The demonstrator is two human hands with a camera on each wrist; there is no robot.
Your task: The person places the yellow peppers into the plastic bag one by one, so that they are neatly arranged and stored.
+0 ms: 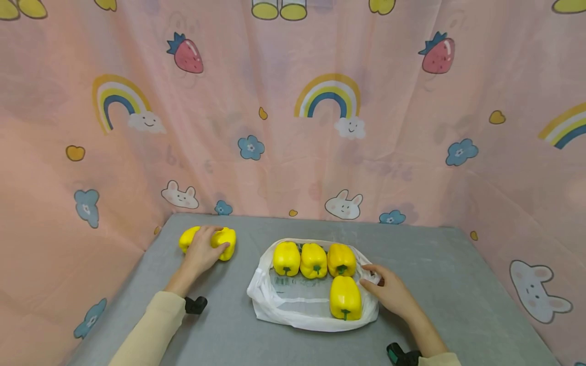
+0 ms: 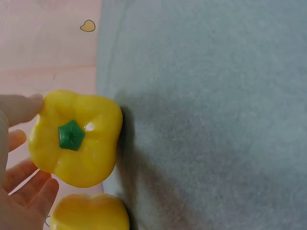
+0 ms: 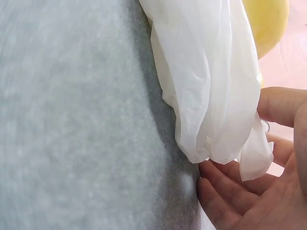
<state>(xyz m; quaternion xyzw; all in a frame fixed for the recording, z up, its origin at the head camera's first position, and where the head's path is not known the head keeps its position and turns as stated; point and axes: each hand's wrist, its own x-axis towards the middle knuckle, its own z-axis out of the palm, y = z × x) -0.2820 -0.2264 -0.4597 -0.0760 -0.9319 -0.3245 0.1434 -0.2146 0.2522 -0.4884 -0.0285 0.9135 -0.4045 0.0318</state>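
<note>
- Four yellow peppers (image 1: 313, 260) sit in a white plastic bag (image 1: 263, 302) on the table (image 1: 448, 284): three in a row along the far side, one nearer, at the R end. Stems face the near edge.
- Bag lies w/ its mouth up & wide, prob so the inside's easy to reach; a barcode (image 1: 281, 280) shows on its floor, L side.
- R hand (image 1: 393, 292): thumb & fingers curl about the bag's R rim, thin film btwn them; prob to steady it, as film that light would sag or slide.
- L hand (image 1: 203, 249), well apart at far L: thumb & fingers part-spread round a loose pepper (image 1: 231, 241), on opp. sides; wide grip, prob b/c it's bulky. Can't tell if it's lifted.
- 2nd loose pepper (image 1: 186, 238) is just beside, past that hand's other side, not gripped AFAICT.
- Table: matte grey, soft shadows under the hands.
- Room: pink backdrop (image 1: 293, 173) hangs behind & at both sides, printed w/ rainbows (image 1: 327, 84), strawberries (image 1: 438, 56), flowers (image 1: 251, 147) etc.
- Cream sleeves (image 1: 148, 325), black wrist mounts (image 1: 196, 305).
</note>
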